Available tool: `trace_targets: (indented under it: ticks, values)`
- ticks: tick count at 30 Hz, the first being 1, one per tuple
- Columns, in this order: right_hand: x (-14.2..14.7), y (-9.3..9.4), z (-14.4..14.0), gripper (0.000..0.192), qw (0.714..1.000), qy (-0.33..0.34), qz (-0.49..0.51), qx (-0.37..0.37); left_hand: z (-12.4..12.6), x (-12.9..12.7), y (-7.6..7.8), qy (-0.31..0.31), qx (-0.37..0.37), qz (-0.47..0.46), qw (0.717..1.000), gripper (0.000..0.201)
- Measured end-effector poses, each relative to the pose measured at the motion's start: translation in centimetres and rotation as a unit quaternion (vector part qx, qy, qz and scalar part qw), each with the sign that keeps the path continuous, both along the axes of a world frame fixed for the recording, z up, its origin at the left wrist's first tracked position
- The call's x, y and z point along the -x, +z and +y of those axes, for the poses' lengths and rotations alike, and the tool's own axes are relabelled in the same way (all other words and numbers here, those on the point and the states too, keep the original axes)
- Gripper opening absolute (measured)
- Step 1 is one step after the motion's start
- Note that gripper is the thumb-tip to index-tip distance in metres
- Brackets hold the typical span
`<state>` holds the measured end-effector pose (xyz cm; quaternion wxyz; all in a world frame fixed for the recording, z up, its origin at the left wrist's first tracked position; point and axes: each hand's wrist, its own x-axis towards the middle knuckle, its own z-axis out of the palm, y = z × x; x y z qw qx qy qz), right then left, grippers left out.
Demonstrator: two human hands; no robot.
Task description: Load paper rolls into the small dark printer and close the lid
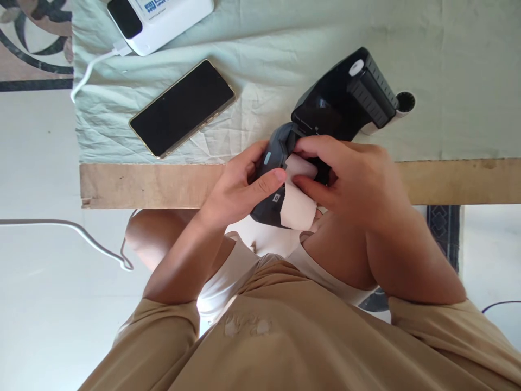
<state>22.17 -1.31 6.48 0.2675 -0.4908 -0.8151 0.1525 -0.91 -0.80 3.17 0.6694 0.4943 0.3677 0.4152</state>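
A black portable receipt printer (273,157) is held at the table's front edge, its dark cover (325,103) swung open away from me. My left hand (240,187) grips the printer's left side, with the thumb laid across its top face. A white paper roll (303,164) sits at the printer's opening, and a loose strip of its paper hangs down toward my lap. My right hand (352,171) has its thumb and fingers closed about the roll and paper; its other fingertips are hidden. Partly behind the cover lies a white roll with a dark hollow core (406,102).
A smartphone (183,108) with a dark screen lies left on the pale green cloth (260,49). Beyond it is a white power bank (163,24) with a white cable (91,68) plugged in. The bare wooden table edge (154,186) runs in front of my lap.
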Motion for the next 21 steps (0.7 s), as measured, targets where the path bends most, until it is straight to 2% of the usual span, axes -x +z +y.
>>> trace_targets:
  ticks: [3,6,8,10,12,13,16,19,21]
  values:
    - [0.0,0.2,0.0,0.041,0.995,-0.013,0.088,0.047,-0.2,-0.1,0.0,0.026,0.01,0.006,1.0,0.047]
    - [0.2,0.1,-0.1,0.042,0.974,-0.007,0.209,0.091,-0.3,-0.5,0.2,0.054,0.029,-0.034,0.998,0.041]
    - [0.0,-0.1,0.1,0.043,0.94,0.027,0.314,0.132,-0.3,-0.8,0.3,0.082,0.03,-0.061,0.994,0.037]
    - [-0.8,-0.6,0.7,0.042,0.889,0.052,0.419,0.175,-0.3,-1.1,0.4,0.114,0.027,-0.077,0.99,0.035]
    - [-2.1,-1.2,1.7,0.055,0.852,0.051,0.473,0.217,-0.1,-1.3,0.3,0.134,0.036,-0.096,0.986,0.033]
    - [-2.8,-1.6,2.3,0.061,0.846,0.043,0.478,0.233,0.0,-1.4,0.2,0.142,0.042,-0.107,0.983,0.033]
    - [-4.3,-3.1,3.9,0.058,0.854,-0.013,0.455,0.254,0.2,-1.3,-0.3,0.16,0.068,-0.128,0.976,0.04]
    - [-3.7,-4.7,4.6,0.042,0.875,-0.155,0.415,0.197,0.2,-1.1,-0.6,0.168,0.084,-0.128,0.974,0.047]
    - [-2.6,-5.3,4.4,0.035,0.889,-0.203,0.385,0.145,0.2,-1.1,-0.6,0.165,0.083,-0.13,0.974,0.048]
